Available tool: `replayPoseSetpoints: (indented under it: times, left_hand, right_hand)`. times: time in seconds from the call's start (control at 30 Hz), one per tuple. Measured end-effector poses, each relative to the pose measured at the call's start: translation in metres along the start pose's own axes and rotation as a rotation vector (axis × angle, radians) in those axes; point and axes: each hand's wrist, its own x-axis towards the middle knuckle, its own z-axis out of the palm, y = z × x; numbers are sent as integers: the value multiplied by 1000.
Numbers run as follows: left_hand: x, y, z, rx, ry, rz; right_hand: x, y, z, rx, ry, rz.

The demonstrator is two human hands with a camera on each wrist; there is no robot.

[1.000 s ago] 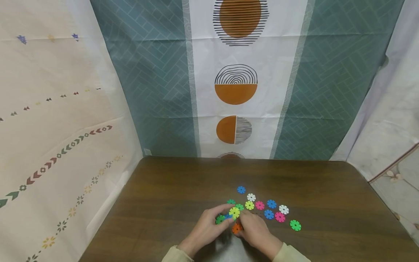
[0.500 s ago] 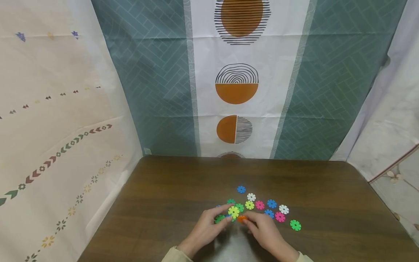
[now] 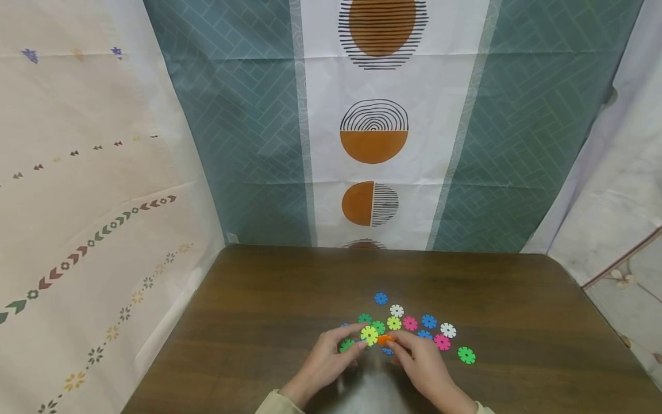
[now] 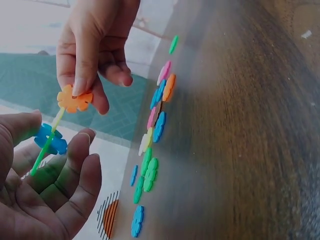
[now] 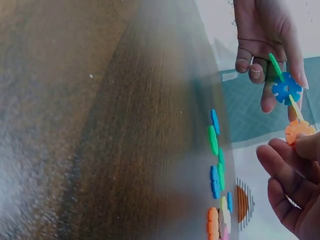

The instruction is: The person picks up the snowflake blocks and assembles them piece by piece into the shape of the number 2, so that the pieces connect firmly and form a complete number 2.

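Observation:
Several notched plastic discs are joined in a short chain: green (image 5: 275,66), blue (image 5: 287,89) and yellow (image 3: 369,335). My left hand (image 3: 327,352) holds this chain between thumb and fingers, gripping around the blue disc. An orange disc (image 4: 75,99) is pinched between the thumb and index finger of my right hand (image 3: 423,362). Its edge meets the yellow disc's edge, set at an angle to it. How deeply their notches engage, I cannot tell. Both hands are raised above the table.
Loose discs lie flat on the brown wooden table (image 3: 258,299), mostly beyond and right of my hands, including a white disc (image 3: 448,330), a pink disc (image 3: 442,342) and a green disc (image 3: 466,355). Patterned cloths (image 3: 258,144) hang behind and at the sides.
My right hand has turned the orange disc edge-on and brought it up to the yellow disc. A blue disc on the table now shows below it. My left hand stays nearly still.

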Motion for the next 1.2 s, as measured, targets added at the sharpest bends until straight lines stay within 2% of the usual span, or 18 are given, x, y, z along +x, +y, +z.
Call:
replayPoseSetpoints:
  times: [0.1, 0.23, 0.47, 0.63, 0.8, 1.03, 1.13, 1.2]
  left_hand:
    - [4, -15, 3, -4, 5, 8]
    - [7, -29, 6, 9, 5, 10]
    - [7, -30, 6, 40, -40, 25]
    - [7, -32, 6, 19, -71, 57]
    - [7, -32, 4, 21, -81, 94]
    - [6, -32, 2, -79, -111, 29]
    - [6, -32, 2, -80, -112, 14]
    - [6, -32, 2, -67, -109, 27]
  right_hand:
    - [0, 0, 1, 14, 11, -10]
    - [-1, -1, 3, -34, 52, -63]
    - [-2, -2, 5, -164, 125, -151]
    - [-2, -3, 10, -203, 208, -222]
    - [-1, -3, 15, -227, 256, -298]
    - [0, -5, 20, -324, 322, -357]
    - [1, -4, 22, -380, 312, -378]
    - [1, -5, 21, -391, 303, -387]
